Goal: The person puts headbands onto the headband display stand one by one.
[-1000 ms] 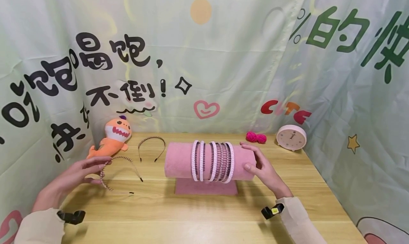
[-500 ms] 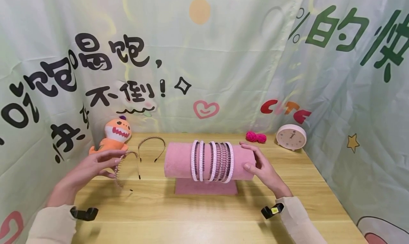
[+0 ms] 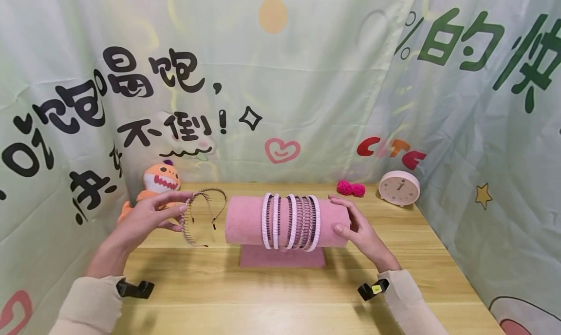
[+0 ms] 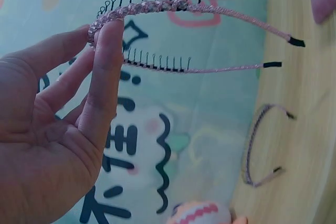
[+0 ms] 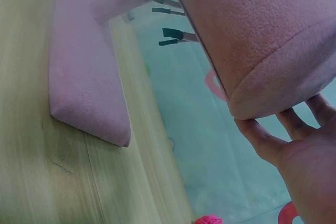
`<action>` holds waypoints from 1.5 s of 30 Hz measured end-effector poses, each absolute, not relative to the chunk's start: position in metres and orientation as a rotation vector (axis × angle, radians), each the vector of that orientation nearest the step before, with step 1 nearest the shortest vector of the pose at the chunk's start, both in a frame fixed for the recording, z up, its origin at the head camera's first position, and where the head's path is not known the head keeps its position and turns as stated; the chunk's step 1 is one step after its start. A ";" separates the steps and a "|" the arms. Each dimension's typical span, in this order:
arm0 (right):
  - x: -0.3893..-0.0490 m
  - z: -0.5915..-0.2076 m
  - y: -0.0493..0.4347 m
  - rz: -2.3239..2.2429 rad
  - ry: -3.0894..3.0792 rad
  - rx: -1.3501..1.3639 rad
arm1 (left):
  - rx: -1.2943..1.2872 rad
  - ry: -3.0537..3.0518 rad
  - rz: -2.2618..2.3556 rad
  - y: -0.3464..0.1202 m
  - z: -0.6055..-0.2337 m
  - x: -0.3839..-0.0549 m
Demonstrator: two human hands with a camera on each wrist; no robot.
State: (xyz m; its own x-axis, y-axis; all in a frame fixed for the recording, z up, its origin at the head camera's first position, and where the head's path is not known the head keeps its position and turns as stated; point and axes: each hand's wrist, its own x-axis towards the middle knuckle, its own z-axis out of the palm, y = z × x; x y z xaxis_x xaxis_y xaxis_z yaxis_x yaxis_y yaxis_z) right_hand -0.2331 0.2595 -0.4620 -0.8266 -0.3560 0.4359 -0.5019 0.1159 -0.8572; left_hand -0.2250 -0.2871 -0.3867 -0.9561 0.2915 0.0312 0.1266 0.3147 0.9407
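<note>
Between thumb and fingers, my left hand (image 3: pixel 140 220) pinches a beaded pink headband (image 4: pixel 152 7) by its curved middle; dark comb teeth line its inside and its black-tipped ends point right. A second thin headband (image 4: pixel 251 148) lies on the table behind it. In the middle stands a pink plush headband display stand (image 3: pixel 245 219), a horizontal roll on a flat base. Several white and beaded headbands (image 3: pixel 292 223) ring the roll side by side. My right hand (image 3: pixel 364 235) holds the roll's right end, thumb in front and fingers at the far side.
An orange shark plush (image 3: pixel 159 179) sits at the back left, partly hidden by my left hand. A bright pink yarn bundle (image 3: pixel 350 188) and a round pink clock (image 3: pixel 399 188) stand at the back right. Printed curtains (image 3: pixel 333 106) enclose the wooden table (image 3: pixel 280 296).
My left hand has carried the headband rightward and slightly up toward the stand, and it now overlaps the second headband in the head view. My right hand stays on the roll.
</note>
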 end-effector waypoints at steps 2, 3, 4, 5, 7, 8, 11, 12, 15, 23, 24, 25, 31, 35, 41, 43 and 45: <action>-0.233 -0.462 0.260 1.814 -2.250 0.874 | 0.392 2.418 1.729 -0.281 -0.385 -0.225; -0.233 -0.462 0.260 1.815 -2.249 0.874 | 0.395 2.411 1.738 -0.277 -0.384 -0.225; -0.233 -0.462 0.260 1.814 -2.249 0.875 | 0.402 2.403 1.749 -0.274 -0.383 -0.225; -0.233 -0.462 0.260 1.814 -2.249 0.876 | 0.411 2.395 1.756 -0.271 -0.382 -0.225; -0.233 -0.462 0.260 1.814 -2.251 0.877 | 0.427 2.372 1.778 -0.264 -0.382 -0.226; -0.233 -0.462 0.260 1.813 -2.253 0.877 | 0.434 2.365 1.787 -0.261 -0.381 -0.226; -0.233 -0.462 0.260 1.816 -2.255 0.874 | 0.449 2.347 1.813 -0.253 -0.382 -0.226; -0.233 -0.462 0.260 1.817 -2.256 0.874 | 0.450 2.342 1.822 -0.250 -0.382 -0.227; -0.233 -0.462 0.260 1.824 -2.256 0.872 | 0.446 2.325 1.845 -0.242 -0.382 -0.227; -0.233 -0.462 0.260 1.832 -2.248 0.880 | 0.455 2.261 1.866 -0.225 -0.381 -0.228; -0.233 -0.462 0.260 1.831 -2.248 0.880 | 0.457 2.254 1.866 -0.223 -0.381 -0.228; -0.233 -0.462 0.260 1.830 -2.249 0.878 | 0.459 2.247 1.868 -0.222 -0.381 -0.228; -0.232 -0.461 0.259 1.826 -2.260 0.863 | 0.468 2.227 1.878 -0.213 -0.382 -0.230; -0.232 -0.461 0.259 1.835 -2.260 0.865 | 0.472 2.218 1.868 -0.207 -0.383 -0.231; -0.232 -0.462 0.259 1.844 -2.262 0.868 | 0.458 2.201 1.856 -0.201 -0.384 -0.231; -0.232 -0.462 0.259 1.847 -2.263 0.866 | 0.452 2.196 1.856 -0.200 -0.384 -0.231; -0.232 -0.462 0.259 1.847 -2.264 0.864 | 0.451 2.187 1.853 -0.200 -0.384 -0.231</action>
State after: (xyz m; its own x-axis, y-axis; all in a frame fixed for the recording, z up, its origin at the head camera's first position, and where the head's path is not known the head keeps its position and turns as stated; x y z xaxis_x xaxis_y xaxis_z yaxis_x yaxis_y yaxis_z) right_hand -0.2323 0.2594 -0.4617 -0.8349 -0.3633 0.4135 -0.4780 0.1059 -0.8720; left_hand -0.2314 -0.1996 -0.3835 -0.9238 0.3825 0.0171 0.0797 0.1485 0.9857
